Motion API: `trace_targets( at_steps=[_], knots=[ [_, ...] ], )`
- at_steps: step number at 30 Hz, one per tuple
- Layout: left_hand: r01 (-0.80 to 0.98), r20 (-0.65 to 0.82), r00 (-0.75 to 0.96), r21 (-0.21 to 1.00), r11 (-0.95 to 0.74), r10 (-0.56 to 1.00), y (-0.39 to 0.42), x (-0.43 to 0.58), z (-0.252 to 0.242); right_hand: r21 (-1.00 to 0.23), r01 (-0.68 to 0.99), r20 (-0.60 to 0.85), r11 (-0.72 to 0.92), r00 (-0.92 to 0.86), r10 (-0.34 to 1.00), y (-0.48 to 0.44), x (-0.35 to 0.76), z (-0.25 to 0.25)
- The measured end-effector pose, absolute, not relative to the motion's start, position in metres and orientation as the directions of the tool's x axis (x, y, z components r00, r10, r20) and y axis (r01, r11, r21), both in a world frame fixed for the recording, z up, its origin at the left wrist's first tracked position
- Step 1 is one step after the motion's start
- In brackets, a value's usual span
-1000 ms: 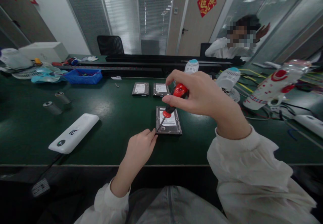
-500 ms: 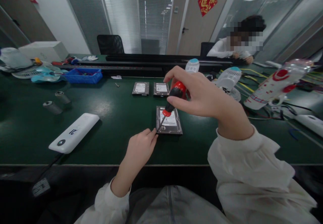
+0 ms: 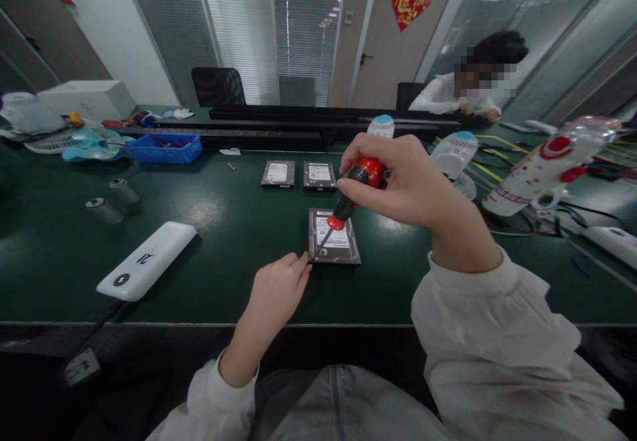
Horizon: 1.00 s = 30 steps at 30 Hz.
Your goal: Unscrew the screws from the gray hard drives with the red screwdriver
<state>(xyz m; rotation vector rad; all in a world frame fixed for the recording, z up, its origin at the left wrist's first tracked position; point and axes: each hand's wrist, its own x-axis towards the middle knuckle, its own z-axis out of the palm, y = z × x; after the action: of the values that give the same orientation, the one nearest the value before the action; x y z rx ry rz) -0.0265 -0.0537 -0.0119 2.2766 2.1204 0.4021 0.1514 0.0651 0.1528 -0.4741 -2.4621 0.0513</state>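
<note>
A red-and-black screwdriver (image 3: 344, 208) is gripped by its handle in my right hand (image 3: 398, 179). It leans to the right, and its tip meets the lower left corner of a hard drive (image 3: 343, 252) lying label-up on the green table. My left hand (image 3: 279, 290) has its fingers closed against that same corner, beside the tip. Whatever small part lies under those fingertips is hidden. Farther back lie two more hard drives, one on the left (image 3: 277, 174) and one on the right (image 3: 319, 176).
On the left are a white power bank (image 3: 148, 262), two metal cylinders (image 3: 104, 211) and a blue tray (image 3: 166, 149). A small screw (image 3: 231, 166) lies behind. To the right are small white fans (image 3: 454, 152), a patterned bottle (image 3: 547, 166) and cables. A person (image 3: 460, 96) sits across the table.
My right hand and the screwdriver handle have shifted right, so the screwdriver leans over more. Its tip stays at the drive's corner, and my left hand has hardly moved.
</note>
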Motion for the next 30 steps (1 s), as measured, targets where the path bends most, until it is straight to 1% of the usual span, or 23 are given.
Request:
trace_targets(
  at_steps=[4, 8, 11, 12, 15, 18, 19, 22, 24, 27, 30],
  knots=[
    [0.980, 0.173, 0.059, 0.178, -0.090, 0.983, -0.054, -0.027, -0.011, -0.142, 0.398, 0.625, 0.906, -0.674, 0.394, 0.061, 0.162, 0.157],
    [0.977, 0.190, 0.068, 0.186, -0.104, 0.979, -0.054, -0.027, -0.011, -0.115, 0.551, 0.758, 0.826, -0.489, 0.432, 0.054, 0.182, 0.151],
    [0.976, 0.192, 0.067, 0.189, -0.104, 0.979, -0.054, -0.027, -0.012, -0.094, 0.661, 0.847, 0.744, -0.339, 0.409, 0.044, 0.200, 0.131],
    [0.977, 0.186, 0.063, 0.187, -0.099, 0.981, -0.054, -0.027, -0.013, -0.092, 0.706, 0.839, 0.702, -0.326, 0.437, 0.039, 0.206, 0.121],
    [0.981, 0.168, 0.051, 0.178, -0.081, 0.985, -0.054, -0.026, -0.013, -0.055, 0.799, 0.849, 0.599, -0.278, 0.449, 0.024, 0.220, 0.082],
    [0.981, 0.157, 0.050, 0.177, -0.078, 0.986, -0.054, -0.026, -0.012, -0.025, 0.841, 0.826, 0.540, -0.287, 0.485, 0.010, 0.228, 0.040],
    [0.981, 0.156, 0.051, 0.176, -0.079, 0.986, -0.054, -0.026, -0.012, -0.014, 0.845, 0.831, 0.535, -0.288, 0.475, 0.006, 0.230, 0.028],
    [0.981, 0.163, 0.057, 0.175, -0.086, 0.985, -0.054, -0.026, -0.012, -0.010, 0.864, 0.797, 0.503, -0.296, 0.526, -0.004, 0.232, 0.005],
    [0.980, 0.173, 0.058, 0.176, -0.088, 0.983, -0.054, -0.026, -0.012, -0.002, 0.898, 0.747, 0.440, -0.291, 0.598, -0.010, 0.230, 0.001],
    [0.981, 0.185, 0.058, 0.172, -0.090, 0.981, -0.055, -0.026, -0.013, 0.053, 0.941, 0.621, 0.335, -0.294, 0.727, -0.017, 0.226, 0.003],
    [0.982, 0.186, 0.059, 0.164, -0.090, 0.981, -0.056, -0.027, -0.014, 0.078, 0.950, 0.514, 0.302, -0.298, 0.805, -0.018, 0.223, 0.006]
  ],
)
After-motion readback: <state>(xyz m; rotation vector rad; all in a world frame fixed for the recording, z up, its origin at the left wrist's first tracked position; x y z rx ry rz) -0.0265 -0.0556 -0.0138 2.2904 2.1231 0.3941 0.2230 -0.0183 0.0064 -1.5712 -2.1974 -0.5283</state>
